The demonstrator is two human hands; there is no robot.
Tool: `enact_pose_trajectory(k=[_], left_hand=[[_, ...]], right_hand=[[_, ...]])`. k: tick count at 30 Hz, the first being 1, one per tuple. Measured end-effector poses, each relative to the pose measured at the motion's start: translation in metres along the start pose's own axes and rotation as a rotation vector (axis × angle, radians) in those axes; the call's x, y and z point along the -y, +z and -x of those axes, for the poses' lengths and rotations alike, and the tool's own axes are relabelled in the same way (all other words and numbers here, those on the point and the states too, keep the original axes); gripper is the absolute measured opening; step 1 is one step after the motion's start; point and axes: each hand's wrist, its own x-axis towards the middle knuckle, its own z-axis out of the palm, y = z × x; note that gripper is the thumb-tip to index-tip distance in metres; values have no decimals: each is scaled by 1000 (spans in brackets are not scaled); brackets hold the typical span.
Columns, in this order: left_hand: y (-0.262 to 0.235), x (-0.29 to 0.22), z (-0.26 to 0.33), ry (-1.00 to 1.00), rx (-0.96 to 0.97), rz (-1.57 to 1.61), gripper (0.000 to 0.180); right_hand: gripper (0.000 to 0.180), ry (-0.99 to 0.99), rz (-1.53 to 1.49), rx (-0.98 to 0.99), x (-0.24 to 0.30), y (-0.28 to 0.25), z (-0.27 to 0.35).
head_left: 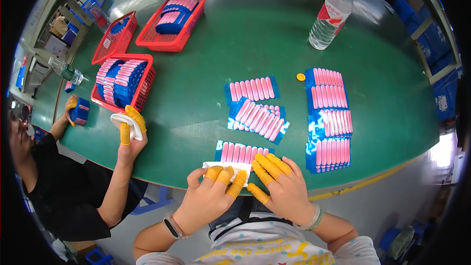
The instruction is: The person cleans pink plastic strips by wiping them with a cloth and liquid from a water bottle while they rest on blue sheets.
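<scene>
My left hand (208, 200), in yellow finger cots, is closed on a folded white cloth (212, 165) at the table's near edge. The cloth covers the lower part of a blue sheet with a row of pink strips (237, 152). My right hand (287, 191), also in yellow finger cots, has its fingers stretched out over the right end of that sheet, apart from one another at the thumb. Just beyond lie overlapping blue sheets with pink strips (260, 119) and one more single sheet (251, 90). Right of them runs a column of stacked sheets (329, 120).
A yellow finger cot (300, 77) lies by the column on the green table (235, 39). A water bottle (333, 13) stands at far right. Red baskets (152, 81) of sheets are at left. There a co-worker's hands hold a white cloth (128, 126) and blue sheets (79, 112).
</scene>
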Motion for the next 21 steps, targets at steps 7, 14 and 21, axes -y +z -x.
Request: enact_pose_trajectory(k=[7,14,21], left_hand=[[20,13,-73,15,-118,-24,31],[-7,3,-30,77,-105,-44,27],[-31,1,-43,82,53,94,35]], right_hand=[[49,-44,37,-3,-10,-6,6],[51,-20,-49,-31,3,-9,15],[55,-3,-84,-26,-11,-24,24]])
